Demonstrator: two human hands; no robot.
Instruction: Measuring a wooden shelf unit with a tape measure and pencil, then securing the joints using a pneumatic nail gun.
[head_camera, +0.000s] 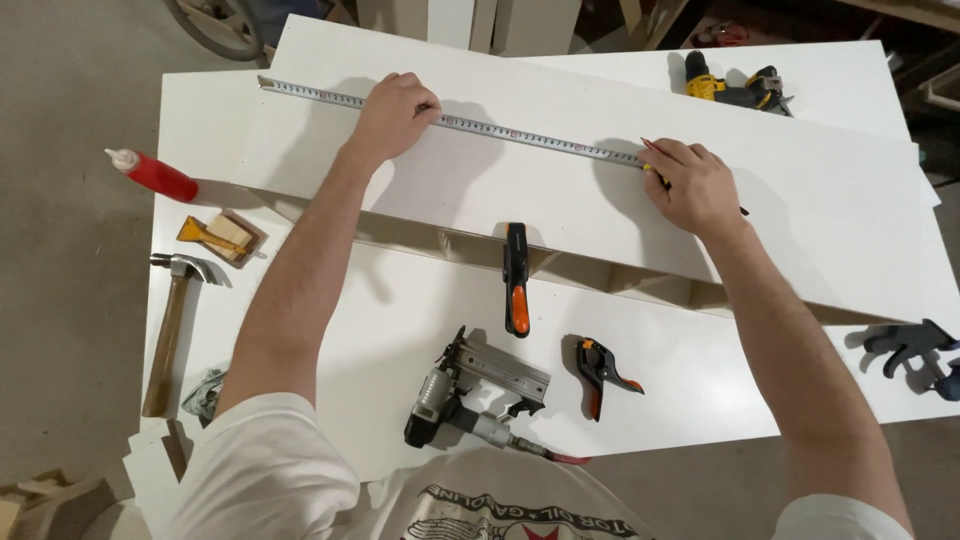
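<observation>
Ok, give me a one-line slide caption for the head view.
Left hand pins a tape measure on a white panel; right hand marks with a pencil.

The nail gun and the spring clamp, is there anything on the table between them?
No. In the head view, only bare white table lies between the nail gun and the spring clamp.

The person's left hand pressed flat on a metal tape measure stretched across a white board. Their right hand sat at the tape's far end, gripping a pencil against the board. A black-and-orange bar clamp pinched the board's near edge. On the white table lay a nail gun, a spring clamp, a hammer and a red glue bottle. A yellow drill rested behind.
</observation>
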